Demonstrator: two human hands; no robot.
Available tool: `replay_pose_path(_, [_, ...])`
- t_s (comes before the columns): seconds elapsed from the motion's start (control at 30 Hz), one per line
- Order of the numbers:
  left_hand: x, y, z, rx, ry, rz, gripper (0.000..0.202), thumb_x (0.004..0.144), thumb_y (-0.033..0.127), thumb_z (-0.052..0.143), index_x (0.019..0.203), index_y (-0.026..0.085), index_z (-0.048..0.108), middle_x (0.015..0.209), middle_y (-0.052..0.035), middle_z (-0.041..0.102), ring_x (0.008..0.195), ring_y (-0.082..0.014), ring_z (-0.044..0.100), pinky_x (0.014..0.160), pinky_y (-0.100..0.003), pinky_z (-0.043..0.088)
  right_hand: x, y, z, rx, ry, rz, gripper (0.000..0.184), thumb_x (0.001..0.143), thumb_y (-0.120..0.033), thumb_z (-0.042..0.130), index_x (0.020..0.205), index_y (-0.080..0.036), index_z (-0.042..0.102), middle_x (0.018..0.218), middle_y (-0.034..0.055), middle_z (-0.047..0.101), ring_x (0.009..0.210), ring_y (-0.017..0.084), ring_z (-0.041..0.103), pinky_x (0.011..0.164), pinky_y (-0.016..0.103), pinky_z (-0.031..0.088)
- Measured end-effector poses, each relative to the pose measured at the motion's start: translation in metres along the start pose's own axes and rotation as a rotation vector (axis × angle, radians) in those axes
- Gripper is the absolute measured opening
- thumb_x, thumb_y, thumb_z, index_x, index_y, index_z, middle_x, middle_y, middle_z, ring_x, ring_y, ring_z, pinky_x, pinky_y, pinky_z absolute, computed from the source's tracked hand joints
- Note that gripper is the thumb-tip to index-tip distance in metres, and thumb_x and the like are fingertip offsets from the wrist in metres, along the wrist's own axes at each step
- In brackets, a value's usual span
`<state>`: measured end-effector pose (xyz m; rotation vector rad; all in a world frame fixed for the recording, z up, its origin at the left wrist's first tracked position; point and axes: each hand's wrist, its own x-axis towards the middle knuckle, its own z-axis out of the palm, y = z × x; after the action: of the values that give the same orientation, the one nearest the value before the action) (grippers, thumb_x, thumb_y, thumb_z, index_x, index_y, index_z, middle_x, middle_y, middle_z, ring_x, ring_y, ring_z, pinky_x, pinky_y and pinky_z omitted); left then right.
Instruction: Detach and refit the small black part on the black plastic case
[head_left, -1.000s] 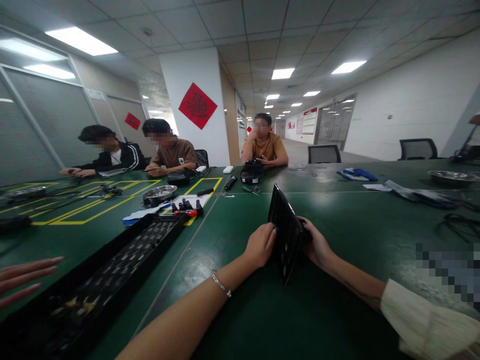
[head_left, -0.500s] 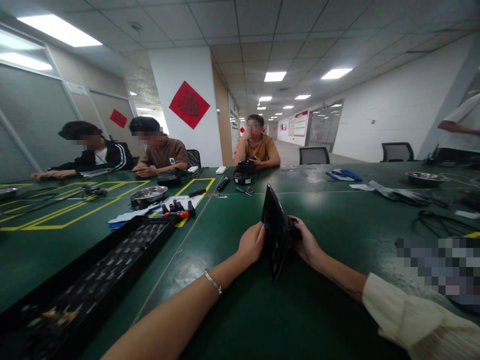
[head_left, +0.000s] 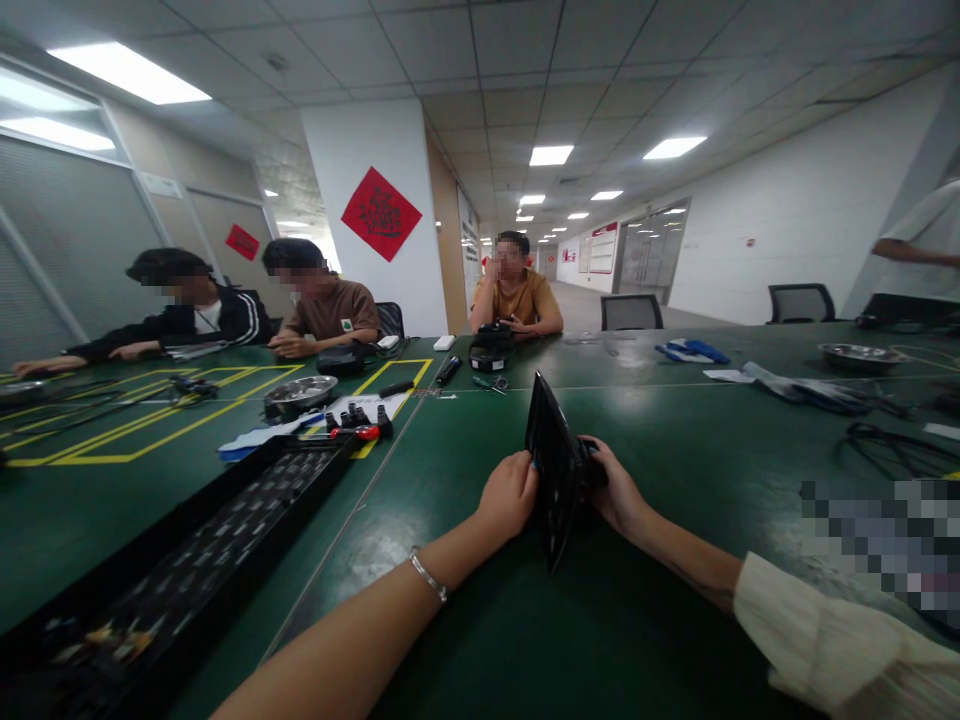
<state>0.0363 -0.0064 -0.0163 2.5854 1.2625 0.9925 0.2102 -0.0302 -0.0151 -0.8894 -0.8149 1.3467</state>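
A flat black panel (head_left: 550,455) stands on edge on the green table (head_left: 480,620), tilted slightly and seen nearly edge-on. My left hand (head_left: 510,495) presses against its left face with curled fingers. My right hand (head_left: 615,490) grips it from the right side, fingers wrapped round a dark part behind the panel. A thin bracelet (head_left: 427,575) sits on my left wrist.
A long black perforated tray (head_left: 187,570) lies along the left. A metal bowl (head_left: 300,390), small black parts and a red-handled tool (head_left: 360,425) sit beyond it. Three people sit at the far side. Cables (head_left: 892,450) and another bowl (head_left: 859,355) lie right; a person stands there.
The view has shifted slightly. Another person's fingers at the left edge a second ago are gone. My hands and the panel have kept their hold and place.
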Motion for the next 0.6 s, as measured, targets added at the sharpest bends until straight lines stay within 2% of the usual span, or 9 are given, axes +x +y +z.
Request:
replay_pose_path(0.23, [-0.0021, 0.0050, -0.0045, -0.020, 0.034, 0.122, 0.030, 0.093, 0.026, 0.020, 0.089, 0.015, 0.048, 0.085, -0.0076, 0.050, 0.079, -0.0166, 0.047, 0.076, -0.032, 0.047, 0.0016, 0.0033, -0.0027, 0.019, -0.017, -0.011, 0.040, 0.067, -0.036, 0.056, 0.104, -0.028, 0.047, 0.073, -0.0029, 0.054, 0.056, 0.015, 0.050, 0.042, 0.024, 0.036])
replay_pose_path(0.43, [0.0014, 0.0019, -0.0078, -0.038, -0.028, 0.117, 0.029, 0.093, 0.028, 0.022, 0.082, 0.017, 0.046, 0.082, -0.0058, 0.049, 0.075, -0.0155, 0.047, 0.075, -0.031, 0.046, 0.0007, 0.0013, -0.0025, 0.020, -0.032, -0.004, 0.041, 0.067, -0.036, 0.057, 0.106, -0.029, 0.046, 0.072, -0.0034, 0.054, 0.056, 0.015, 0.050, 0.043, 0.024, 0.036])
replay_pose_path(0.6, [0.0032, -0.0040, -0.0053, 0.035, -0.022, 0.066, 0.030, 0.093, 0.029, 0.022, 0.080, 0.018, 0.047, 0.081, -0.0048, 0.050, 0.074, -0.0157, 0.048, 0.074, -0.031, 0.045, -0.0017, 0.0000, -0.0006, -0.012, -0.015, -0.022, 0.044, 0.065, -0.038, 0.057, 0.107, -0.028, 0.045, 0.074, -0.0029, 0.054, 0.056, 0.015, 0.051, 0.041, 0.024, 0.035])
